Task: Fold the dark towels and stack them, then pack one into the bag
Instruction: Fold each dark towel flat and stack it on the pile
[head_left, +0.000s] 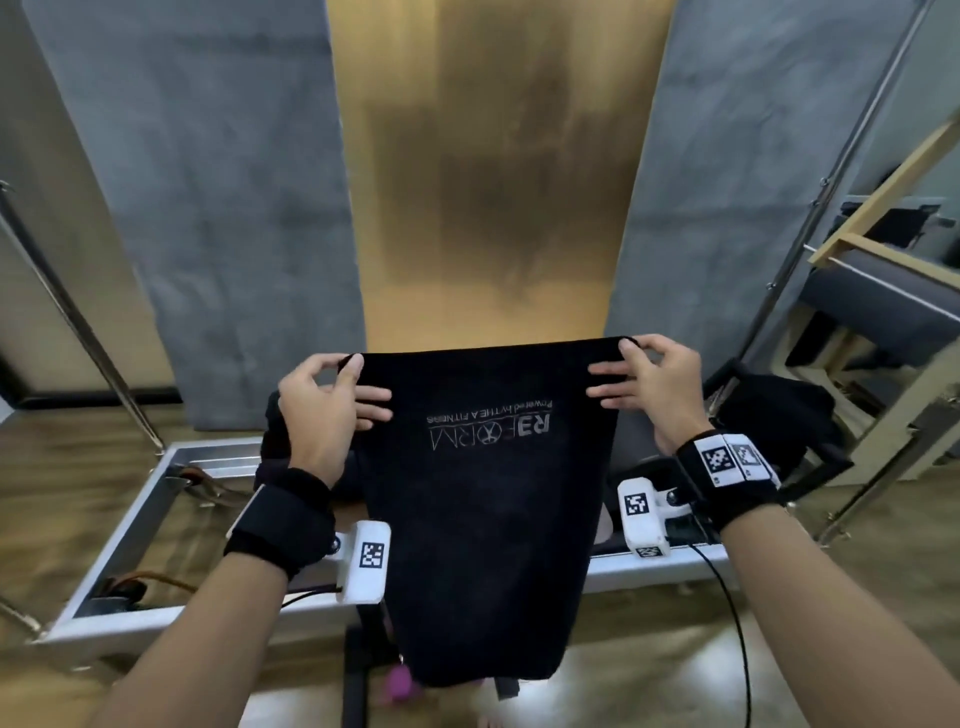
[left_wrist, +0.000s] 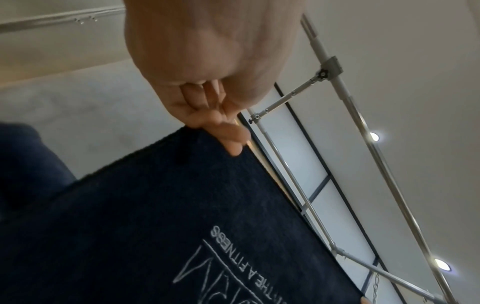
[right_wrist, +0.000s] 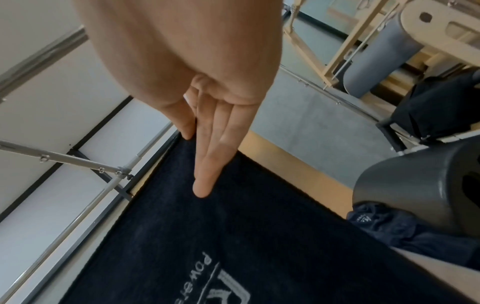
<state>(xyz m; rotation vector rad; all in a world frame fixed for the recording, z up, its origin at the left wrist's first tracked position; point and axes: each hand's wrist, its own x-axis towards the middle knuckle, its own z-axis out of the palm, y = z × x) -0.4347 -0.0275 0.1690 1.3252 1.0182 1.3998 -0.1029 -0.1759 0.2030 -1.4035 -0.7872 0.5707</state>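
A dark towel (head_left: 488, 499) with a pale printed logo hangs in the air in front of me, held up by its top edge. My left hand (head_left: 332, 395) pinches the top left corner between thumb and fingers, and my right hand (head_left: 639, 379) pinches the top right corner. The left wrist view shows the fingers (left_wrist: 228, 135) curled on the towel (left_wrist: 155, 226) edge. In the right wrist view my thumb and straight fingers (right_wrist: 205, 164) clamp the towel (right_wrist: 233, 236) corner. More dark cloth (head_left: 774, 415) lies heaped at the right, and a dark bundle (head_left: 275, 447) shows behind my left wrist.
A metal-framed bench (head_left: 156, 545) stands below the towel on a wooden floor. Slanted metal poles (head_left: 78, 322) rise at the left and right. Wooden-framed exercise equipment (head_left: 883, 291) stands at the right. A grey curved barrel (right_wrist: 420, 191) sits beside crumpled dark cloth (right_wrist: 384, 228).
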